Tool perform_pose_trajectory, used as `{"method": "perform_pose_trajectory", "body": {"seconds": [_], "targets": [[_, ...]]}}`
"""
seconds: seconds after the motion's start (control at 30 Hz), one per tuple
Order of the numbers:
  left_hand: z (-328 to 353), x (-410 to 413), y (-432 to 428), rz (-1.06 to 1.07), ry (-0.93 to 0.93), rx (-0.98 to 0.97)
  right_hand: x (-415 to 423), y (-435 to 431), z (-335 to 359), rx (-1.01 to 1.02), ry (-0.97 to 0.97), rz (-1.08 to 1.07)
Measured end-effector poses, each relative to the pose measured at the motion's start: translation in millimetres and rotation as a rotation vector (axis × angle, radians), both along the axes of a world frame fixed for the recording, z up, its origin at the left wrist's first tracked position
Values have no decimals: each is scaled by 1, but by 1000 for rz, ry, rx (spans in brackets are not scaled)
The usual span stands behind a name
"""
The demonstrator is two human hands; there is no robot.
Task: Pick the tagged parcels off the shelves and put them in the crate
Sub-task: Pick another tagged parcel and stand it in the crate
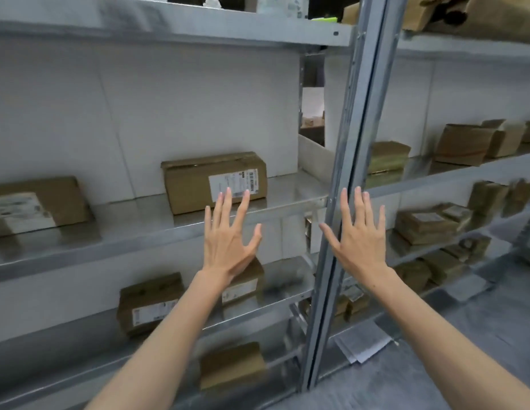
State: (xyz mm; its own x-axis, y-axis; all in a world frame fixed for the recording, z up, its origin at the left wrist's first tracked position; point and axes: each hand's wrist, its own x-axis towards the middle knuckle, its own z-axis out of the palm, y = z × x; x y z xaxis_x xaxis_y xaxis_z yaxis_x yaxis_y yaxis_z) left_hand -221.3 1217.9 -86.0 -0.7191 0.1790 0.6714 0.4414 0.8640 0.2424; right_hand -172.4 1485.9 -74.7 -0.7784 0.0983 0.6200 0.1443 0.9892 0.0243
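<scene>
A brown cardboard parcel (198,180) with a white label stands on the middle metal shelf (133,223). My left hand (228,235) is raised in front of it, fingers spread and straight, fingertips over the label's lower edge; whether they touch the box is unclear. My right hand (360,232) is raised beside it, fingers spread, in front of the shelf's upright post (343,161), holding nothing. Another labelled parcel (36,207) lies at the far left of the same shelf. No crate is in view.
Lower shelves hold more labelled parcels (148,303) and a plain box (232,365). The right-hand bay carries several brown boxes (462,143) and flat packets (426,223). Loose paper sheets (363,341) lie on the grey floor beside the post.
</scene>
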Motion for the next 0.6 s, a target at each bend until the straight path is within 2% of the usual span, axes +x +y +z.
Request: {"method": "perform_pose_trajectory", "body": {"seconds": [0.3,0.6], "targets": [[-30,84,-112,344,-57,-60,-2,-91,-37,-30,-70,280],[-66,128,-176,476,-120,-35,1,-160,-77,-32,-142,389]]}}
